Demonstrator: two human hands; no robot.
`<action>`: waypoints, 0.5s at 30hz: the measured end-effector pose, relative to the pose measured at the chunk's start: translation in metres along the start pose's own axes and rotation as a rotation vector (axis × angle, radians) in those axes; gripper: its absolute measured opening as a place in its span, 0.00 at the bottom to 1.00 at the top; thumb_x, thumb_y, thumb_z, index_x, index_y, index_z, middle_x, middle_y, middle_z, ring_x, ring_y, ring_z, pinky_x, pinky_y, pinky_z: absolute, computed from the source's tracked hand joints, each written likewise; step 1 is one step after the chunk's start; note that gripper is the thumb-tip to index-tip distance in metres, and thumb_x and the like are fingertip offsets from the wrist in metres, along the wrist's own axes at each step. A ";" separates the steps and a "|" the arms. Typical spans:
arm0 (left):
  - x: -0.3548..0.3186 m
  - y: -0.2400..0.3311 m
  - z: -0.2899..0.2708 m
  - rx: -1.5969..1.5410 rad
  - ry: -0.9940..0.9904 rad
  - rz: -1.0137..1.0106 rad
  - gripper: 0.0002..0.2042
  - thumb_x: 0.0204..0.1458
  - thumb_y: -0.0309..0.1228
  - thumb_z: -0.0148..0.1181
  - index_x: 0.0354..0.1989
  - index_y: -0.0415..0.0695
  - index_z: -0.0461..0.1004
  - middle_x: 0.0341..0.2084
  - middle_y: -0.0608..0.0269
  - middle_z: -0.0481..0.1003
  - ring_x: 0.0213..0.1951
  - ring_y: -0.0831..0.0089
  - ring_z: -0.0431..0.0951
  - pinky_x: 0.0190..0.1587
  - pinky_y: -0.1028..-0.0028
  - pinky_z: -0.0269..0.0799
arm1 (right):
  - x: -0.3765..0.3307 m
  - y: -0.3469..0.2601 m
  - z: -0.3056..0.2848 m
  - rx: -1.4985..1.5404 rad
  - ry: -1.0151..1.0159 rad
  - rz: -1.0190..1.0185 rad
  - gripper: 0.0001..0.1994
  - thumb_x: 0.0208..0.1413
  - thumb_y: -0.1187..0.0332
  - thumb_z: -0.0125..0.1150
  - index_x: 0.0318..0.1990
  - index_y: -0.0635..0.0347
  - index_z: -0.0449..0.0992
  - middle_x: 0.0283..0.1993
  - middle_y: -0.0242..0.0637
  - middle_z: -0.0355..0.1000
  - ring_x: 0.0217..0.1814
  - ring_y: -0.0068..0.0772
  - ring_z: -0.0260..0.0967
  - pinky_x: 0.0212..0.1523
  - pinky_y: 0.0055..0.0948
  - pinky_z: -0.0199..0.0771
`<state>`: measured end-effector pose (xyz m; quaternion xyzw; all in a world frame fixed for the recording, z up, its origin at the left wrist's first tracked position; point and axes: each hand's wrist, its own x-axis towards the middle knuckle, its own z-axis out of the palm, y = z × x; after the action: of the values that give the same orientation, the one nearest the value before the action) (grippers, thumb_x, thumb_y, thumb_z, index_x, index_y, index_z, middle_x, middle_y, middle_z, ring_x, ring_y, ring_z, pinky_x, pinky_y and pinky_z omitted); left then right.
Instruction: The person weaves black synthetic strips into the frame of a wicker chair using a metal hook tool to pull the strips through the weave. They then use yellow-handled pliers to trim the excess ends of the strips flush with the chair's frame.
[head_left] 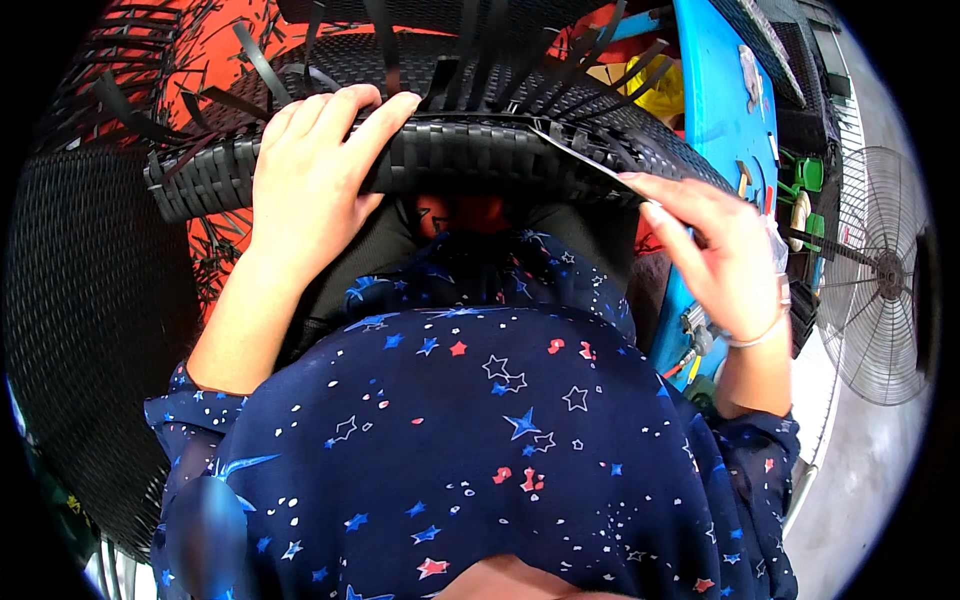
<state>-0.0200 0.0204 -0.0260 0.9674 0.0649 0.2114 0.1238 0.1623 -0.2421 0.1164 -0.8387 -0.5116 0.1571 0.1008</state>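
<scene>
A piece of black woven plastic wicker with a thick rolled edge (450,160) lies across my lap. Loose flat black strips (260,65) stick up along its far side. My left hand (315,170) is closed over the left part of this edge, fingers on top; the grip underneath is hidden. In my right hand (710,240), pinched between thumb and fingers, is a thin, pointed metal tool (580,155). Its tip reaches left to the top of the weave, among the strips; whether it goes under one I cannot tell.
At the right runs a blue table (715,90) with small tools (695,335) on it. Beyond it stands a large fan (890,275). A big black woven piece (80,300) fills the left side. Red covering (215,45) strewn with black scraps lies below.
</scene>
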 end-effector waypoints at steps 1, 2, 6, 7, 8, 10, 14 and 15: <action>0.000 0.000 0.000 0.005 -0.001 0.000 0.35 0.35 0.27 0.75 0.60 0.55 0.77 0.50 0.64 0.76 0.50 0.62 0.77 0.55 0.59 0.71 | 0.003 -0.002 -0.013 -0.037 -0.045 -0.021 0.12 0.61 0.70 0.64 0.51 0.56 0.84 0.33 0.43 0.79 0.33 0.46 0.78 0.37 0.38 0.78; 0.000 0.000 0.000 0.010 -0.002 0.000 0.35 0.36 0.27 0.75 0.60 0.55 0.77 0.50 0.64 0.76 0.50 0.62 0.77 0.54 0.59 0.71 | 0.008 -0.003 -0.023 -0.067 -0.080 -0.058 0.11 0.61 0.69 0.65 0.50 0.56 0.84 0.33 0.43 0.79 0.34 0.47 0.78 0.37 0.39 0.78; 0.002 -0.001 0.001 0.019 -0.010 0.011 0.33 0.37 0.28 0.75 0.59 0.55 0.77 0.50 0.64 0.76 0.50 0.62 0.77 0.54 0.60 0.71 | 0.032 0.011 -0.033 -0.083 -0.105 -0.227 0.10 0.59 0.67 0.68 0.46 0.59 0.85 0.39 0.45 0.82 0.40 0.49 0.81 0.41 0.38 0.80; 0.002 -0.001 0.001 0.019 -0.008 0.012 0.33 0.37 0.28 0.75 0.59 0.55 0.77 0.50 0.64 0.76 0.51 0.62 0.77 0.54 0.60 0.71 | 0.038 0.009 -0.039 -0.091 -0.131 -0.224 0.09 0.59 0.68 0.68 0.45 0.59 0.85 0.39 0.44 0.82 0.41 0.48 0.81 0.42 0.38 0.81; 0.002 -0.001 0.001 0.019 -0.006 0.012 0.33 0.37 0.29 0.75 0.59 0.55 0.77 0.50 0.64 0.76 0.51 0.62 0.77 0.54 0.60 0.71 | 0.043 0.009 -0.044 -0.074 -0.157 -0.230 0.09 0.58 0.68 0.69 0.43 0.60 0.85 0.40 0.45 0.83 0.41 0.49 0.81 0.43 0.38 0.81; 0.002 0.001 -0.001 0.013 -0.010 0.013 0.33 0.38 0.29 0.74 0.59 0.56 0.77 0.50 0.64 0.76 0.51 0.62 0.77 0.54 0.60 0.71 | 0.047 0.010 -0.050 -0.144 -0.176 -0.301 0.09 0.58 0.68 0.69 0.44 0.61 0.85 0.40 0.45 0.83 0.42 0.49 0.81 0.44 0.38 0.81; 0.001 0.001 -0.001 0.004 -0.012 0.016 0.33 0.38 0.29 0.74 0.59 0.56 0.77 0.49 0.63 0.76 0.51 0.62 0.77 0.54 0.60 0.71 | 0.055 0.010 -0.058 -0.142 -0.231 -0.367 0.10 0.60 0.71 0.66 0.46 0.64 0.84 0.41 0.47 0.82 0.41 0.49 0.81 0.44 0.37 0.80; 0.001 0.001 0.000 0.008 -0.012 0.018 0.33 0.38 0.29 0.74 0.59 0.56 0.77 0.49 0.63 0.76 0.51 0.62 0.77 0.54 0.60 0.71 | 0.057 0.010 -0.058 -0.131 -0.239 -0.361 0.10 0.60 0.70 0.66 0.46 0.64 0.84 0.41 0.47 0.82 0.41 0.49 0.81 0.44 0.37 0.80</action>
<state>-0.0196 0.0198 -0.0252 0.9696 0.0564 0.2065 0.1183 0.2159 -0.1968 0.1582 -0.7137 -0.6708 0.2015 0.0113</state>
